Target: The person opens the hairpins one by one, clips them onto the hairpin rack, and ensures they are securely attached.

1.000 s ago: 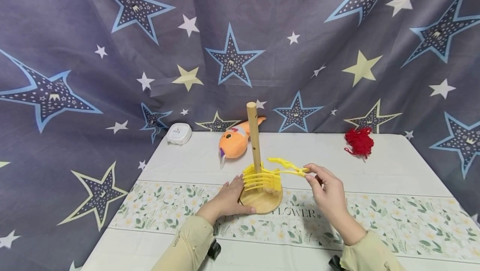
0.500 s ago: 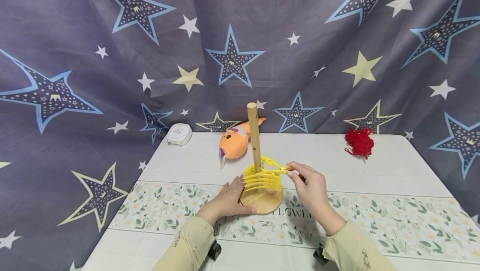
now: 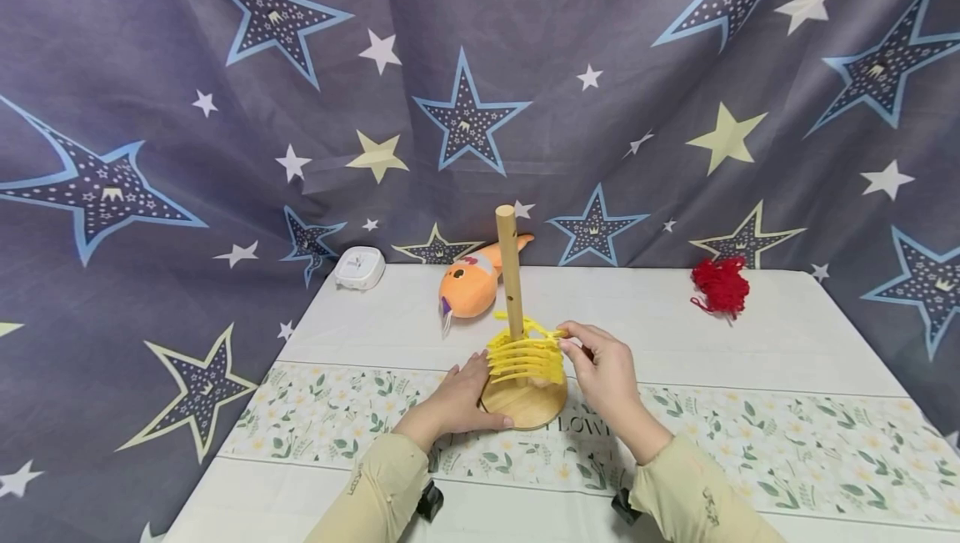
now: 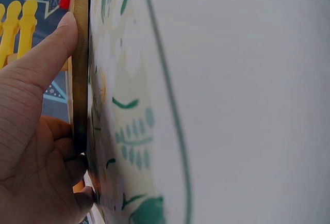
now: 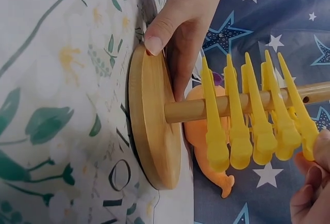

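A wooden stand with a round base [image 3: 525,414] and an upright post [image 3: 511,269] is on the table in front of me. My left hand [image 3: 452,399] grips the base's edge at its left side; in the left wrist view the thumb lies along the rim. Several long, tapered yellow plastic clips [image 5: 240,136] are stacked along the lower post, straddling it. Between thumb and fingers, my right hand [image 3: 606,369] pinches the end of the topmost clip [image 5: 296,100], whose arms lie on either side of the post. The fingertips are partly hidden in the right wrist view.
Behind the post lies an orange plush toy [image 3: 467,289]. A white square case [image 3: 359,268] sits at the back left, and a bundle of red yarn [image 3: 720,284] at the back right. A starry curtain [image 3: 645,109] hangs behind the table.
My right hand has moved left with the yellow clip, bringing its spread arms from beside the post to around it, above the other clips. The left hand has stayed on the base.
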Tool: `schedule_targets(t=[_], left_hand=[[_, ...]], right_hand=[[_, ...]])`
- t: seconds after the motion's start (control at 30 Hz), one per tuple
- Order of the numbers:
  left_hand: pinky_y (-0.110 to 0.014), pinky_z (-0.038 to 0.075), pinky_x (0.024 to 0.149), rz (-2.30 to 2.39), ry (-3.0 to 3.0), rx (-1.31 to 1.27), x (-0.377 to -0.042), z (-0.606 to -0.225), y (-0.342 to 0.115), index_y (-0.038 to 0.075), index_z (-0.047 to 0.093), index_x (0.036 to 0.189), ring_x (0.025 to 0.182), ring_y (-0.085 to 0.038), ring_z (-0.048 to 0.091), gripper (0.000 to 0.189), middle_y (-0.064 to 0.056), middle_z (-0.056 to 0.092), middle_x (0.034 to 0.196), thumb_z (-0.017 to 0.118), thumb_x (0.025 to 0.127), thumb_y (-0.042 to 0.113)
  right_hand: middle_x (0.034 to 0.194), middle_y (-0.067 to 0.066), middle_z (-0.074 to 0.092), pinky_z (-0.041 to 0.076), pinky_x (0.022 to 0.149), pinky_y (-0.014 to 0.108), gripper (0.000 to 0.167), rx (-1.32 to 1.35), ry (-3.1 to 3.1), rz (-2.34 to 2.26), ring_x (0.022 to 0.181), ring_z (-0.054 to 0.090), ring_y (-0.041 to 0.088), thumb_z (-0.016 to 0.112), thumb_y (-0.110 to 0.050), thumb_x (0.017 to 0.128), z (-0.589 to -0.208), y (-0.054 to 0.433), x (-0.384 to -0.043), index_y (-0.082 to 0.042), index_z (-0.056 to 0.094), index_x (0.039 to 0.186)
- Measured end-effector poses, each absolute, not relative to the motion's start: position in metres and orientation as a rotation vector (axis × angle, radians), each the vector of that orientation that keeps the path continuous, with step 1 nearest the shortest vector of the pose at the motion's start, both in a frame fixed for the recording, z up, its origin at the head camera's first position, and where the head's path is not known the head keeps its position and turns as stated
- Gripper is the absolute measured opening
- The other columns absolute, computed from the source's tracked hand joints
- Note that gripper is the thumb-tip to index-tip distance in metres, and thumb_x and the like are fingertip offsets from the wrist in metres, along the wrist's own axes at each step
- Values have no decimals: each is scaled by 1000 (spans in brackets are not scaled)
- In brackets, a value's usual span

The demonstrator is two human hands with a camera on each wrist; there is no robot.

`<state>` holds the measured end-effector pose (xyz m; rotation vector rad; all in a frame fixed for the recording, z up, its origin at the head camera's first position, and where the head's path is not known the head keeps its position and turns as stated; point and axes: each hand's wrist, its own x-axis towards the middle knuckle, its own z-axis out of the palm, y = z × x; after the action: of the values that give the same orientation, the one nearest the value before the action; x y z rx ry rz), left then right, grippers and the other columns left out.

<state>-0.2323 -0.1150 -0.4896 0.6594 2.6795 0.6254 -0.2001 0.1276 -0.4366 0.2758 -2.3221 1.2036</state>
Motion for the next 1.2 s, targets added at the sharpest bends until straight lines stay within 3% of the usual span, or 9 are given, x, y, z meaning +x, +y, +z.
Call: schedule_targets(t=[0.67, 0.93, 1.2], left_hand=[[-52, 7, 119, 613, 2693, 665, -234, -493, -116, 9, 21, 156, 149, -27, 9, 107, -12, 18, 161, 70, 78, 64], [-51, 7, 119, 606, 2678, 650, -233, -485, -115, 9, 20, 156, 149, -28, 9, 106, -13, 15, 161, 70, 79, 63], [-50, 7, 119, 612, 2664, 631, -233, -488, -115, 9, 20, 156, 149, -26, 9, 108, -12, 14, 162, 69, 78, 65]], right_hand=[[106, 1, 69, 45, 54, 22, 19, 320, -2397, 1227, 63, 49, 11, 67, -14, 92, -432, 119, -202, -11, 73, 110], [107, -1, 66, 40, 50, 23, 26, 341, -2419, 1238, 57, 43, 10, 64, -12, 95, -434, 126, -201, -12, 69, 121], [116, 2, 66, 43, 50, 23, 33, 337, -2413, 1281, 61, 47, 11, 65, -15, 95, -434, 135, -196, -10, 65, 128]])
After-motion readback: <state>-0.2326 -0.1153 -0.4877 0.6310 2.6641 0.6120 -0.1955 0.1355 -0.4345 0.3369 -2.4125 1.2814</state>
